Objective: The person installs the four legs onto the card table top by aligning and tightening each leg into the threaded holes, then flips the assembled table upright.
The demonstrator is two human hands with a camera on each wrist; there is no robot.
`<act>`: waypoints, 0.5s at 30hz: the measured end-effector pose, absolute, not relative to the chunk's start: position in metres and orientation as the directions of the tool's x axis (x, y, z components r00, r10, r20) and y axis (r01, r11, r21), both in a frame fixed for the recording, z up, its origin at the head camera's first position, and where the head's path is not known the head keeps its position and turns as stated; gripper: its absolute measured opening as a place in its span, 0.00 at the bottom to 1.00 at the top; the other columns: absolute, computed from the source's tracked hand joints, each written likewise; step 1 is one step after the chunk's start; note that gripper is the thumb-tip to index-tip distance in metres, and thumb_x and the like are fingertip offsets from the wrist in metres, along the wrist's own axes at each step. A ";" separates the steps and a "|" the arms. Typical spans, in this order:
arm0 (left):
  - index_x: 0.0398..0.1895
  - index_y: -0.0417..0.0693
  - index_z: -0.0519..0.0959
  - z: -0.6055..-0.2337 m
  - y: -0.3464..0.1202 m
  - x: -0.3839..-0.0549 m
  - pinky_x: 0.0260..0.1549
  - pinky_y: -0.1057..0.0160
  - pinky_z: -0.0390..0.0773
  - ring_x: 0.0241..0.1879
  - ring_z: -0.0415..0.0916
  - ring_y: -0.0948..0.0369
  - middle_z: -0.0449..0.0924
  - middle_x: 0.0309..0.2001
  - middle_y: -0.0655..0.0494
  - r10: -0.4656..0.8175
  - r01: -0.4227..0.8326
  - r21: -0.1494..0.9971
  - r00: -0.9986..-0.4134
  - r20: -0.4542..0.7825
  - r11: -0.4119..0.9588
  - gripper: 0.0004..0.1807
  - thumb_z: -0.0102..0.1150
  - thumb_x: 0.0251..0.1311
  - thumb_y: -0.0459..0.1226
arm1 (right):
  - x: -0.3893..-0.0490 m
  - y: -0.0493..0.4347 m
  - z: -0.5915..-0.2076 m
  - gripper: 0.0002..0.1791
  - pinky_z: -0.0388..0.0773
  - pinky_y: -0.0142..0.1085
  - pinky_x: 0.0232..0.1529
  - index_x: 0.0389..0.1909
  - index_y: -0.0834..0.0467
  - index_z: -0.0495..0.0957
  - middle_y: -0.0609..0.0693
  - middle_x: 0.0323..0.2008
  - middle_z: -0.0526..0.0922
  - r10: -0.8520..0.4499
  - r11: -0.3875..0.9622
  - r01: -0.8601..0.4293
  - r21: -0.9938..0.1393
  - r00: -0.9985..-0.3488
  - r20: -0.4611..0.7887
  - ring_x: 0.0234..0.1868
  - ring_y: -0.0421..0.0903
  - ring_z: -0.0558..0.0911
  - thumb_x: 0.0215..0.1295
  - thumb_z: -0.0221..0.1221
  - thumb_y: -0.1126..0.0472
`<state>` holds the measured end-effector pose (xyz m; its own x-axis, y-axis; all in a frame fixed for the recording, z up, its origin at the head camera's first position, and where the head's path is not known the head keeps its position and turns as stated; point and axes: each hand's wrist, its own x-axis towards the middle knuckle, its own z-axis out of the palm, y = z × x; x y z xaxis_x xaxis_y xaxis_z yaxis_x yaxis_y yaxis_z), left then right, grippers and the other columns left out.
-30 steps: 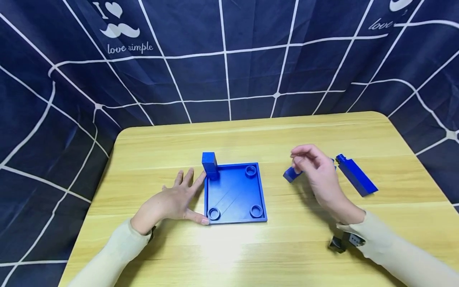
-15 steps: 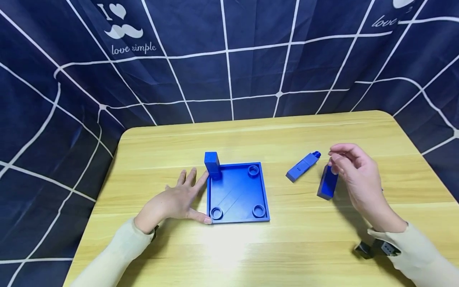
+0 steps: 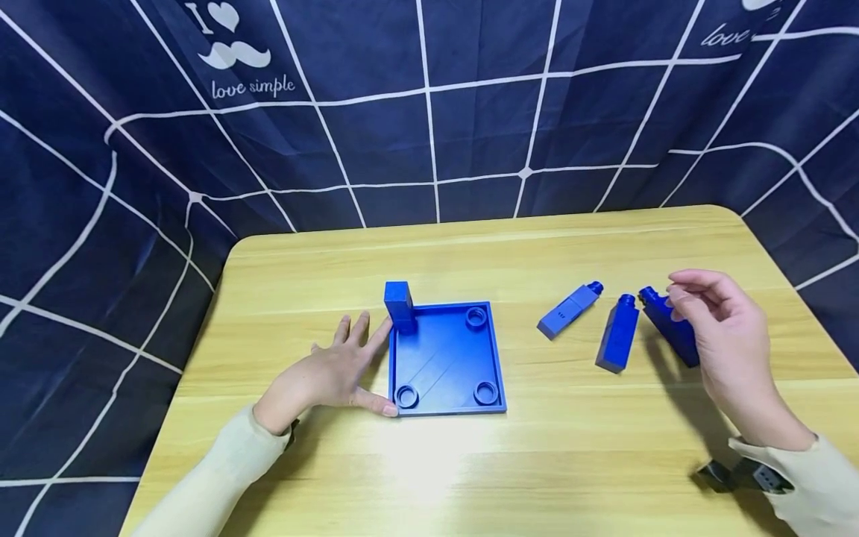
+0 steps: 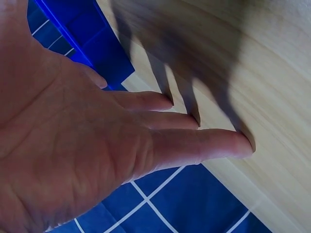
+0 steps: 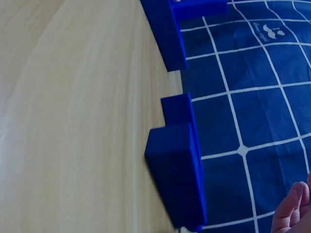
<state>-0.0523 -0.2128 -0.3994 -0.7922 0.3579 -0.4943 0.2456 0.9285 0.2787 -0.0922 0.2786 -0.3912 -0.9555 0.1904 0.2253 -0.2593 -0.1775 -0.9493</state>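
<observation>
A square blue tray-like base lies on the table. One blue post stands upright in its far left corner, and round threaded sockets show in the other corners. My left hand spreads its fingers along the base's left side, thumb and index finger at its edge. Over the rightmost loose blue post hovers my right hand, fingers loosely bent. No object shows in its fingers in the right wrist view. Two more blue posts with threaded ends, a left one and a middle one, lie alongside.
All of this rests on a light wooden table with rounded far corners. A dark blue cloth with white grid lines hangs behind it and at both sides.
My right hand has moved rightward over the loose posts, from the left one past the middle one to the rightmost. The posts stay lying. My left hand keeps its place by the base.
</observation>
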 end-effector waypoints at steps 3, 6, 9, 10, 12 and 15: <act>0.91 0.57 0.30 -0.400 -0.212 -0.052 0.57 0.08 0.53 0.82 0.32 0.25 0.29 0.87 0.31 0.357 0.242 0.281 -0.792 -0.496 0.929 0.80 0.70 0.50 0.77 | -0.092 0.286 -0.394 0.11 0.82 0.24 0.41 0.53 0.71 0.85 0.51 0.40 0.89 0.209 -0.148 -0.246 -0.958 -0.954 0.213 0.39 0.41 0.86 0.74 0.61 0.79; 0.91 0.57 0.30 -0.400 -0.212 -0.052 0.57 0.08 0.53 0.82 0.31 0.26 0.28 0.87 0.31 0.359 0.242 0.285 -0.790 -0.498 0.928 0.80 0.70 0.50 0.77 | -0.092 0.295 -0.396 0.12 0.81 0.21 0.42 0.54 0.67 0.86 0.47 0.40 0.91 0.224 -0.056 -0.194 -0.979 -0.958 0.177 0.40 0.38 0.86 0.72 0.65 0.76; 0.91 0.57 0.30 -0.401 -0.211 -0.052 0.57 0.09 0.53 0.82 0.31 0.26 0.28 0.87 0.31 0.364 0.245 0.290 -0.788 -0.497 0.925 0.79 0.70 0.50 0.77 | -0.090 0.305 -0.398 0.14 0.79 0.18 0.41 0.54 0.61 0.86 0.41 0.40 0.92 0.235 0.096 -0.127 -0.987 -0.961 0.147 0.42 0.35 0.86 0.70 0.69 0.73; 0.91 0.57 0.30 -0.401 -0.211 -0.052 0.57 0.09 0.53 0.82 0.31 0.26 0.28 0.87 0.31 0.364 0.244 0.292 -0.788 -0.496 0.925 0.79 0.70 0.50 0.77 | -0.090 0.308 -0.399 0.15 0.78 0.18 0.40 0.55 0.60 0.86 0.40 0.39 0.91 0.240 0.146 -0.110 -0.983 -0.960 0.143 0.42 0.34 0.85 0.70 0.70 0.72; 0.91 0.57 0.30 -0.401 -0.211 -0.052 0.57 0.09 0.53 0.82 0.30 0.26 0.28 0.87 0.32 0.362 0.242 0.290 -0.789 -0.496 0.926 0.80 0.70 0.50 0.77 | -0.089 0.312 -0.402 0.16 0.77 0.18 0.40 0.56 0.59 0.86 0.37 0.39 0.90 0.244 0.259 -0.080 -0.962 -0.959 0.145 0.42 0.34 0.84 0.70 0.71 0.71; 0.91 0.57 0.30 -0.400 -0.213 -0.052 0.57 0.09 0.53 0.82 0.31 0.25 0.28 0.87 0.31 0.359 0.240 0.288 -0.791 -0.496 0.927 0.80 0.71 0.51 0.76 | -0.090 0.318 -0.405 0.17 0.76 0.17 0.43 0.58 0.58 0.85 0.36 0.41 0.87 0.236 0.361 -0.054 -0.931 -0.961 0.148 0.44 0.34 0.82 0.70 0.71 0.69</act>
<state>-0.0521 -0.2127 -0.4003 -0.7911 0.3585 -0.4955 0.2397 0.9271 0.2882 -0.0899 0.3181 -0.4053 -0.9606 0.2355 0.1475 -0.0543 0.3615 -0.9308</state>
